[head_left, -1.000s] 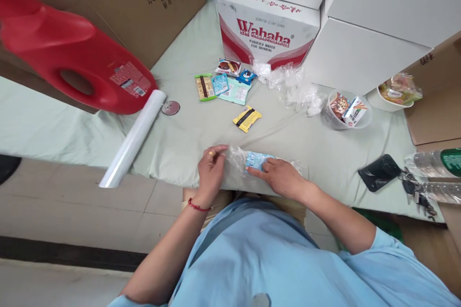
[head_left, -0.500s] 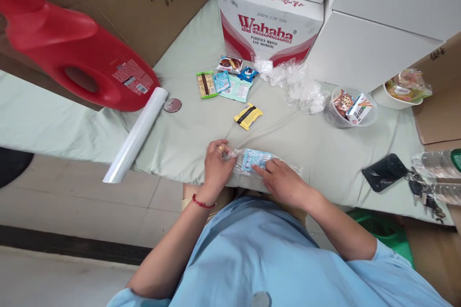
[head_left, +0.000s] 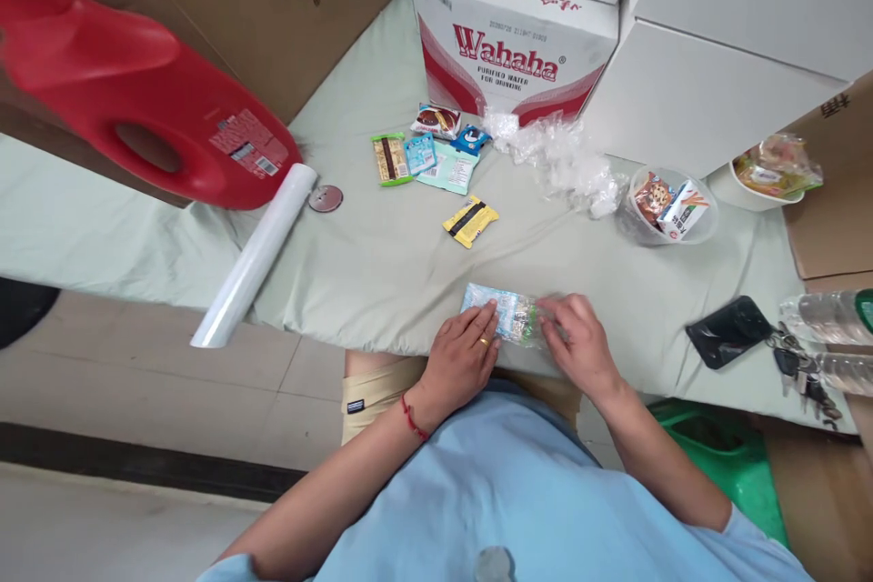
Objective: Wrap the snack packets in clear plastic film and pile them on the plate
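Note:
A light-blue snack packet (head_left: pixel 476 296) lies at the near edge of the cloth-covered table, inside crinkled clear plastic film. My left hand (head_left: pixel 458 353) rests on it, fingers stretched out flat over its near side. At the right end of the packet my right hand (head_left: pixel 579 341) pinches the clear plastic film (head_left: pixel 536 324) between thumb and fingers. Some green and patterned print shows through the film there, but I cannot tell whether it is a second packet. Just beyond the hands lies a yellow snack packet (head_left: pixel 470 221).
Several snack packets (head_left: pixel 446 168) lie farther back, beside crumpled plastic film (head_left: pixel 573 164). A film roll (head_left: pixel 255 255) and large red bottle (head_left: pixel 232 141) stand left. To the right are a clear bowl (head_left: pixel 637 223) with snacks, a black phone (head_left: pixel 728 332) and keys (head_left: pixel 808 373).
My left hand has moved right from the film's left end onto the packet. My right hand has shifted right, off the packet, to the film's right end.

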Motion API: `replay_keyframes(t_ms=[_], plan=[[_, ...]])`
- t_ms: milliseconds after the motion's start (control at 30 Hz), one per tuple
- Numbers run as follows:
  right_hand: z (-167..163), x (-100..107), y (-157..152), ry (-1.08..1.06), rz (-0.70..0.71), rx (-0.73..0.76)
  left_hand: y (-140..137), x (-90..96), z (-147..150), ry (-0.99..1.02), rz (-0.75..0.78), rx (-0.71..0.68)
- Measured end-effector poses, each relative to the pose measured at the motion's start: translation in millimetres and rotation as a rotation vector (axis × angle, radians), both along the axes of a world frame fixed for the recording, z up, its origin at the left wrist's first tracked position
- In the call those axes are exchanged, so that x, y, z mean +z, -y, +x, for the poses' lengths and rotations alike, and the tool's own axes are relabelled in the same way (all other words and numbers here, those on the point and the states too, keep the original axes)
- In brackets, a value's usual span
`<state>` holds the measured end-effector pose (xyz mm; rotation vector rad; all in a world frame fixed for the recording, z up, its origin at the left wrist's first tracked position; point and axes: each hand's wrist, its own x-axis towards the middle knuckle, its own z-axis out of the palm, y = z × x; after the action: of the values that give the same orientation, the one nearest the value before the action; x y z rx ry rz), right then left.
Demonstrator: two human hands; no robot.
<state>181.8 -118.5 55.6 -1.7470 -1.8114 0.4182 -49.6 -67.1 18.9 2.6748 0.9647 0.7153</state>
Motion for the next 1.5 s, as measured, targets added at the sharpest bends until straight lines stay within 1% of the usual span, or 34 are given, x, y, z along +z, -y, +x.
replay_keyframes(t_ms=[33, 67, 133, 233, 333, 400, 433, 500, 567, 600, 667, 733, 800, 900, 1000, 1100, 1233, 1367, 1433, 1500], plan=[[4.9, -2.6, 2.7, 0.045, 0.0, -0.094, 0.5, -3.5, -2.3, 0.006, 0.026, -0.008], [8.9, -5.0, 5.2, 0.079, -0.014, -0.152, 0.6, -6.3, -3.9, 0.007, 0.046, -0.01], [14.4, -7.2, 9.5, 0.079, -0.064, -0.176, 0.2, -9.6, -4.6, -0.004, 0.08, -0.005], [17.5, 1.8, 12.8, -0.09, -0.13, -0.178, -0.4, -10.5, -2.9, -0.027, 0.121, -0.007], [10.7, 22.5, 7.9, -0.357, -0.265, -0.258, -0.6, -9.7, -2.1, -0.029, 0.145, -0.011], [-1.6, 34.2, -3.0, -0.481, -0.33, -0.292, -0.7, -9.6, -2.5, -0.026, 0.149, -0.01], [-9.8, 37.3, -10.9, -0.514, -0.339, -0.291, -0.7, -10.0, -2.8, -0.026, 0.146, -0.011], [-28.3, 36.7, -30.4, -0.527, -0.332, -0.26, -0.6, -12.0, -3.0, -0.022, 0.129, -0.017], [-46.4, 29.1, -51.4, -0.472, -0.333, -0.221, -0.5, -15.6, -2.7, -0.009, 0.102, -0.022], [-54.4, 24.1, -61.0, -0.404, -0.337, -0.204, -0.5, -17.6, -2.6, 0.002, 0.088, -0.025], [-67.3, 14.8, -75.4, -0.203, -0.34, -0.18, -1.0, -20.6, -3.1, 0.031, 0.06, -0.033], [-76.7, 9.0, -81.4, 0.002, -0.338, -0.155, -1.7, -20.9, -6.0, 0.082, 0.025, -0.06], [-84.3, 6.9, -79.0, 0.146, -0.336, -0.126, -1.7, -18.7, -12.3, 0.167, -0.016, -0.111], [-95.7, 7.2, -66.7, 0.29, -0.319, -0.085, 0.9, -15.5, -27.0, 0.341, -0.06, -0.154], [-106.6, 7.6, -56.1, 0.405, -0.248, -0.046, 5.8, -17.3, -43.1, 0.467, -0.061, -0.089], [-113.8, 7.3, -54.1, 0.489, -0.214, -0.039, 10.3, -21.6, -56.0, 0.506, -0.074, -0.026], [-119.5, 11.0, -56.8, 0.544, -0.242, -0.048, 12.5, -23.1, -65.9, 0.5, -0.098, 0.0], [-114.8, 26.3, -50.8, 0.517, -0.278, -0.032, 11.2, -16.7, -68.9, 0.499, -0.117, 0.025], [-102.6, 39.1, -44.1, 0.397, -0.26, -0.051, 9.7, -10.1, -69.5, 0.516, -0.153, 0.044], [-83.6, 52.9, -37.3, 0.179, -0.189, -0.099, 7.4, -1.7, -69.6, 0.544, -0.213, 0.069]])
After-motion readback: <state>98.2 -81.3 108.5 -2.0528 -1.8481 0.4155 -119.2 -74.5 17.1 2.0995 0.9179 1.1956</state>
